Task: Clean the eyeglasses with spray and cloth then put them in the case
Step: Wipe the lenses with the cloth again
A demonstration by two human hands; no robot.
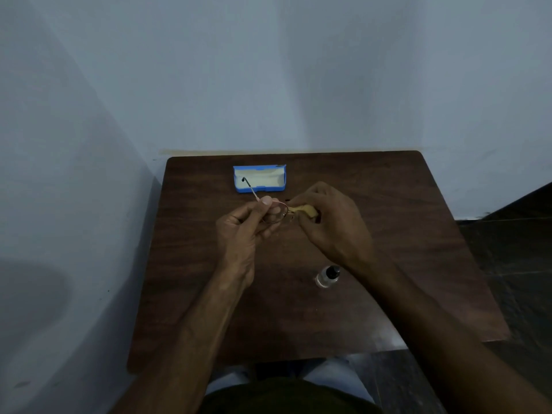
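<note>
My left hand (248,227) pinches the thin-rimmed eyeglasses (276,215) by the left lens rim, above the middle of the table. One temple arm sticks up and away toward the case. My right hand (328,222) presses a yellow cloth (304,211) against the other lens, which the cloth and fingers hide. The blue eyeglass case (259,178) lies open with its pale lining up, near the table's far edge, just beyond my hands. A small clear spray bottle (327,276) with a black cap stands on the table under my right wrist.
The dark wooden table (418,234) stands against a pale blue wall, with a wall close on the left too. Dark floor shows to the right. My lap is at the near edge.
</note>
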